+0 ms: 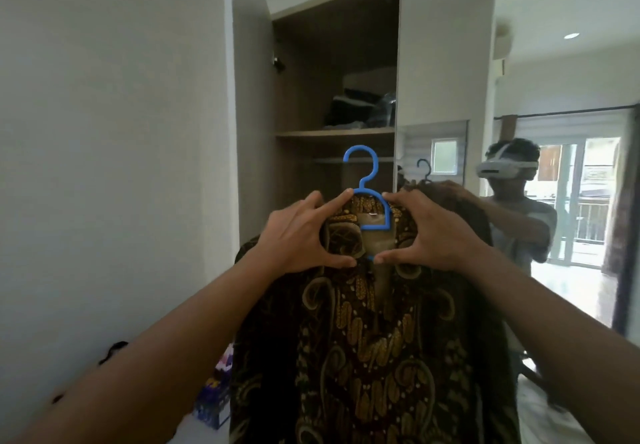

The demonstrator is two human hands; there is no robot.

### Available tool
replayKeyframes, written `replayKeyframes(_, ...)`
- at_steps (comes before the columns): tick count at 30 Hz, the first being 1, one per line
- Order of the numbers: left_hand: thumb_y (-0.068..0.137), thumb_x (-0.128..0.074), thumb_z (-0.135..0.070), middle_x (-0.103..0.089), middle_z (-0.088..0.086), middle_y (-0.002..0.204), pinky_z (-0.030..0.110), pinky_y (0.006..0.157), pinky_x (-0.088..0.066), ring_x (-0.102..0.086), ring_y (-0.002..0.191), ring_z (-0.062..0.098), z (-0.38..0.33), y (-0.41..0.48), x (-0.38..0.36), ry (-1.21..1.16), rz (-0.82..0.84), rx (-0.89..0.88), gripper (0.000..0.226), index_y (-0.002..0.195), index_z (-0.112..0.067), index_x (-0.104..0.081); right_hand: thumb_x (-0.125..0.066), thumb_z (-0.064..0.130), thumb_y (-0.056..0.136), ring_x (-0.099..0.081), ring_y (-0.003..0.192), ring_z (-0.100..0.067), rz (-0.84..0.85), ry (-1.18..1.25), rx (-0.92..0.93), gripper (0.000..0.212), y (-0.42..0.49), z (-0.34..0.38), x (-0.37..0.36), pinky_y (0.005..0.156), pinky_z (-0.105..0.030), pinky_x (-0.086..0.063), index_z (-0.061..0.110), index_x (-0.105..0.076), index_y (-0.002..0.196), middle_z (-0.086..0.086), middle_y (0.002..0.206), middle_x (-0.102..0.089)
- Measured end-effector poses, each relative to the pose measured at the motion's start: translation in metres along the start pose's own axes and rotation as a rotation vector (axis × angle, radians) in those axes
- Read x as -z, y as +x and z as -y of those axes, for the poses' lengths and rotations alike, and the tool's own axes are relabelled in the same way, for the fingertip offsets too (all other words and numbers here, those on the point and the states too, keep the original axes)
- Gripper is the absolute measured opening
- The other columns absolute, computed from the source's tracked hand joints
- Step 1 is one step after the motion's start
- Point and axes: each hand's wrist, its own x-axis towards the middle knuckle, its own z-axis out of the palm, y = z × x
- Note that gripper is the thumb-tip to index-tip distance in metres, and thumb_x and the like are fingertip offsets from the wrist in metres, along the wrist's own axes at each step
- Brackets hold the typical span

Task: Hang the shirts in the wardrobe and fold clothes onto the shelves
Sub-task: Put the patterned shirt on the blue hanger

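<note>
1. Open wardrobe with brown wooden interior, straight ahead and filling the upper middle of the view.
2. Mirrored sliding door, closing the wardrobe's right side.
3. Dark brown batik shirt with gold scroll pattern, held up in front of the open compartment. It hangs below the hands and is not yet on the rail.
4. Wooden shelf, inside the wardrobe and above the thin metal rail.
5. Pile of dark folded clothes, lying on the shelf.
6. Left hand, with thumb and forefinger clamped round the shirt's collar on the left side.
7. Right hand, gripping the collar on the right side in the same way.
8. Blue printed cardboard box, low on the left, beside the shirt's hem.
9. Blue plastic hanger, inside the shirt's neck. Its hook stands upright between the two hands.
</note>
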Motion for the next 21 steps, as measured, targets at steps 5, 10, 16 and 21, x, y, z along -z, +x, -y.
replayKeyframes(5,0.062,-0.055,-0.091,-0.036,-0.008,0.105,0.024,0.058,-0.036,-0.044,0.081,0.008,-0.003,0.054,-0.052,0.017,0.034,0.011,0.115,0.152,-0.048,0.001,-0.069,0.088,0.047,-0.056,0.101,-0.009,-0.013,-0.068,-0.017,0.115,0.024,-0.061,-0.030,0.083,-0.033,-0.057,0.038,-0.028,0.142,0.010,0.124,-0.046)
replayKeyframes(10,0.059,-0.055,-0.093,-0.040,-0.005,0.108,0.026,0.061,-0.042,-0.045,0.082,0.010,0.033,0.080,-0.086,0.051,0.079,0.089,0.116,0.151,-0.052,0.003,-0.069,0.083,0.054,-0.054,0.098,-0.010,-0.018,-0.069,0.033,0.110,0.073,-0.088,-0.084,0.079,-0.035,-0.058,0.037,-0.025,0.143,0.007,0.120,-0.043)
replayKeyframes(16,0.066,-0.066,-0.080,-0.042,-0.001,0.125,0.035,0.081,-0.050,-0.051,0.108,0.018,0.082,0.080,-0.093,0.012,0.134,0.243,0.112,0.151,-0.054,0.001,-0.076,0.073,0.059,-0.051,0.111,-0.017,0.020,0.094,0.136,0.107,0.142,-0.087,-0.137,0.088,-0.041,-0.054,0.037,-0.024,0.145,0.001,0.127,-0.040)
replayKeyframes(21,0.061,-0.065,-0.084,-0.042,-0.001,0.117,0.035,0.080,-0.047,-0.048,0.101,0.017,0.105,0.087,-0.100,0.141,0.132,0.320,0.115,0.151,-0.052,-0.001,-0.075,0.074,0.060,-0.049,0.108,-0.017,0.014,0.180,0.195,0.109,0.177,-0.090,-0.172,0.087,-0.039,-0.051,0.037,-0.022,0.148,0.001,0.124,-0.039)
